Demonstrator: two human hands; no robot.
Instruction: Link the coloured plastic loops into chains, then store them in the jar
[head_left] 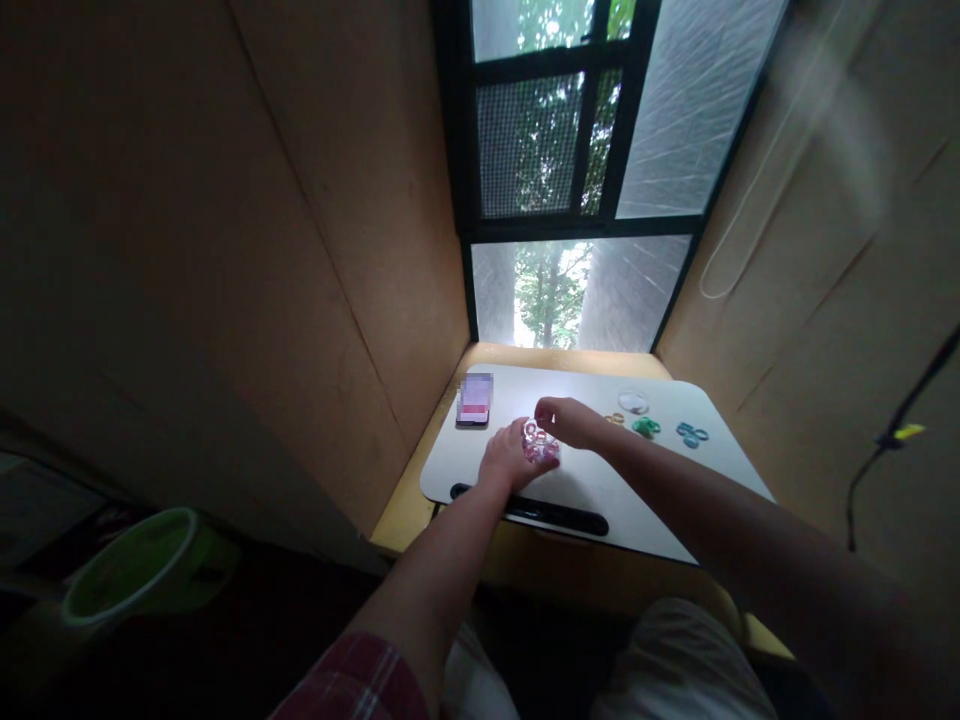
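A small clear container [541, 442] with pink and whitish ring-shaped bands inside stands on the white lap table [637, 500]. My left hand [508, 458] is wrapped round its left and near sides. Just above its mouth is my right hand [568, 419], its fingers bent together; whether they pinch a band is too small to make out. To the right lie little groups of ring-shaped bands: yellowish ones [616, 418] partly behind my right forearm, green ones [646, 427] and blue ones [691, 434]. A round clear lid [634, 402] rests behind the green group.
A phone [474, 399] with a lit screen lies at the table's left. Along the near edge runs a black ledge [555, 514]. Wooden walls close in on both sides, with a window [551, 230] ahead. A green bin [139, 570] stands on the floor, lower left.
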